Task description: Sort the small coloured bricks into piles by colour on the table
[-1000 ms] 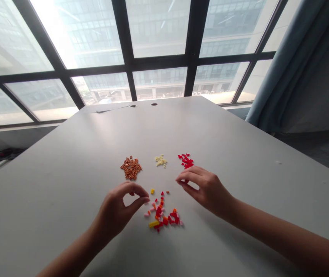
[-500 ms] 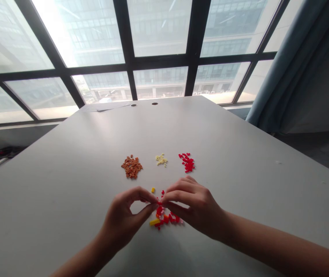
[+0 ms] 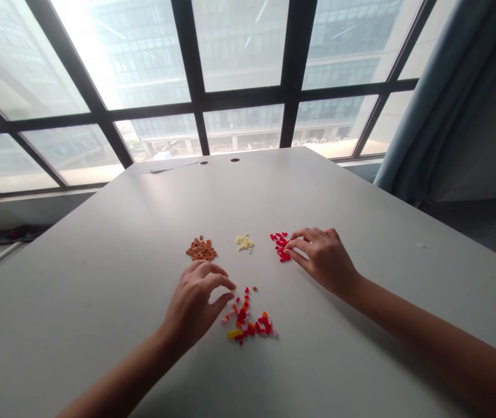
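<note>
My right hand [image 3: 324,258] reaches to the pile of red bricks [image 3: 280,244], thumb and fingers apart at its right edge. Whether a small brick lies between those fingertips is hard to make out. My left hand [image 3: 198,296] is over the table with a gap between thumb and forefinger. Its forefinger tip is by a small yellowish piece, partly hidden. Beside it lies a loose mix of red, pink and orange bricks [image 3: 251,329] with a longer yellow brick [image 3: 234,334].
A pile of brown bricks [image 3: 201,248] lies beyond my left hand, and small pale yellow pieces [image 3: 244,242] lie between it and the red pile. One brown piece [image 3: 255,288] sits apart. The white table [image 3: 361,226] reaches towards the windows; a curtain [image 3: 422,116] hangs right.
My hands, which met fingertip to fingertip over the mixed bricks, have parted. The right moved forward and right to the red pile; the left drew slightly back and its fingers opened.
</note>
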`<state>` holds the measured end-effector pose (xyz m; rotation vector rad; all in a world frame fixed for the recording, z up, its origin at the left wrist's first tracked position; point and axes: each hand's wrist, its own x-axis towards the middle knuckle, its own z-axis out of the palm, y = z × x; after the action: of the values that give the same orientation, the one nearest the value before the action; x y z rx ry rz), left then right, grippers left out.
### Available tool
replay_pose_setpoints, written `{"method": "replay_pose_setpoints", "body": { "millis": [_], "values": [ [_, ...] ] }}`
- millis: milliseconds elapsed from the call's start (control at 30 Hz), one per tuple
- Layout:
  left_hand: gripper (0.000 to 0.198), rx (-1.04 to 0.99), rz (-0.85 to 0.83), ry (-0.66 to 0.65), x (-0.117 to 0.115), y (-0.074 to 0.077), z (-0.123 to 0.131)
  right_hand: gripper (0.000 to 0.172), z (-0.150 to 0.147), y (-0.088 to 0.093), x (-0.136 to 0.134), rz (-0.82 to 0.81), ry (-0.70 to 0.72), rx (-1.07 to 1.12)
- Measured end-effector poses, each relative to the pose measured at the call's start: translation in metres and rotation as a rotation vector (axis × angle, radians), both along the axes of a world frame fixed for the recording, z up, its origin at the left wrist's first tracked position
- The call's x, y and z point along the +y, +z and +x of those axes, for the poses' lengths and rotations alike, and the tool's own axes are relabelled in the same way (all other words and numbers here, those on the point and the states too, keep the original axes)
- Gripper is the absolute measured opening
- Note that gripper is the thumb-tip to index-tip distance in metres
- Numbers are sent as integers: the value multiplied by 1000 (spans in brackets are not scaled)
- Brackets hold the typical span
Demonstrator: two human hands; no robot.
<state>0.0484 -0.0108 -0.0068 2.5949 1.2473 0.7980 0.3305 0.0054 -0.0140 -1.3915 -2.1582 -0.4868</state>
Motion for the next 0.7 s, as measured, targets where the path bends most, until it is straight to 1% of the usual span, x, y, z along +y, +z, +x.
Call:
{"method": "replay_pose_setpoints", "body": {
  "millis": [100,267,333,400,467,533,633,700],
  "values": [
    [8,100,-51,-19,2,7,5,8,-9,0,-3,1,50,50],
    [10,261,-125,-105,9,22,18,7,-18,-1,-8,-37,121,107],
    [9,299,-139,-103,11,24,21,7,-18,-3,-9,-43,128,123],
    [9,296,-145,-89,12,23,22,7,-18,-4,-9,-51,134,155],
    [9,238,-132,-76,12,20,22,6,-21,-4,-11,-75,151,219],
    [8,120,-126,-64,11,16,22,6,-27,-2,-14,-141,183,309],
    [4,-157,-171,-18,8,13,24,4,-40,4,-23,-259,256,420],
    [1,-348,-230,19,4,13,26,4,-49,7,-30,-268,296,451]
  ]
}}
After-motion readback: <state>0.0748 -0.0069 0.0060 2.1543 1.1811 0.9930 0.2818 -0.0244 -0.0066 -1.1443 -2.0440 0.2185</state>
